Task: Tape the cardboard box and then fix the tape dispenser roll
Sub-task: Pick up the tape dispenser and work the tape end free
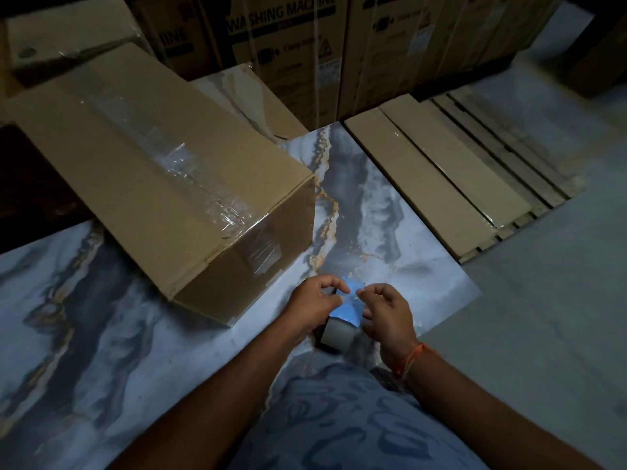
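My left hand (314, 305) curls around the tape roll (339, 330), fingers bent over its far side, thumb and forefinger pinched on the near corner of the loose tape end (349, 300). My right hand (386, 313) sits just beside it, thumb and forefinger nipped on the opposite edge of that same strip, the other fingers loosely curled and holding nothing. Between my fingertips the pulled-out tape is a thin, glossy film with a crinkled surface and a jagged, torn-looking lower edge; it catches the light and reads pale blue. Below my fingers the roll shows as a smooth, pale grey cylinder, its lower end against something dark that I cannot make out. An orange thread band (412, 361) circles my right wrist.

Beyond my left fingers, up and to the left, lies the cardboard box (163, 184): long, rectangular, plain brown corrugated board with matte faces. A strip of clear tape (203, 184) runs along its top seam and folds down over the near end; it is wrinkled and shiny, with ridges and bubbles. The box's near corner is close to my left knuckles but not touching.

Under my hands is a smooth marbled sheet (366, 205), grey-blue with wavy tan veins. Off past my right fingers flat cardboard slabs (434, 184) lie side by side. Farther back stand large printed cartons (288, 45).
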Demonstrator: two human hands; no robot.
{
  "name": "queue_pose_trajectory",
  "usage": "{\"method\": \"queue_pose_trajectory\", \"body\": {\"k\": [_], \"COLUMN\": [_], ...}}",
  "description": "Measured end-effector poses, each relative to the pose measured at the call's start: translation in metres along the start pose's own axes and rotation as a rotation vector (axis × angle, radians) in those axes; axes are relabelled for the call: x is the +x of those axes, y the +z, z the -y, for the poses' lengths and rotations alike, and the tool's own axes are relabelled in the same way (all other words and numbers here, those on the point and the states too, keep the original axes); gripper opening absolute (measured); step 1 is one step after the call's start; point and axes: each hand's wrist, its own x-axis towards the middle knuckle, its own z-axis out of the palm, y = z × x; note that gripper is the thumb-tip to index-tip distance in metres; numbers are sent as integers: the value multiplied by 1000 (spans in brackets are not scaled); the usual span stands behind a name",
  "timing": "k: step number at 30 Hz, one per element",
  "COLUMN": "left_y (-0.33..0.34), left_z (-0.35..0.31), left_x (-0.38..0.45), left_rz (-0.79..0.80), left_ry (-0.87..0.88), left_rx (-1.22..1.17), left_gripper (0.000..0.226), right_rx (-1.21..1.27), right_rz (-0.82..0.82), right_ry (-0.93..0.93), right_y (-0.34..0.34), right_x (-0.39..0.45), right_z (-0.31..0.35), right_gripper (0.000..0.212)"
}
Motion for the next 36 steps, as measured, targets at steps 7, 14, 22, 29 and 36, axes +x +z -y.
{"method": "queue_pose_trajectory", "body": {"k": [7, 14, 22, 29, 36], "left_y": [2, 4, 6, 8, 10], "left_z": [-5, -8, -9, -7, -12], "left_x": [-3, -3, -5, -4, -7], "left_rz": [-32, -51, -100, -135, -121], "left_ry": [-62, -76, -69, -74, -111], "left_rx": [-31, -14, -9, -28, -124], "left_gripper": [27, 26, 20, 9, 13], "right_rx": [55, -21, -112, 39, 212], "right_rz": [44, -112, -13, 40, 64], "right_ry": [118, -73, -61, 157, 280], "right_y": [-1, -3, 2, -1, -4], "right_x": [-8, -7, 2, 0, -2], "right_z": [6, 8, 0, 1, 6], "right_gripper": [15, 15, 17, 10, 9]}}
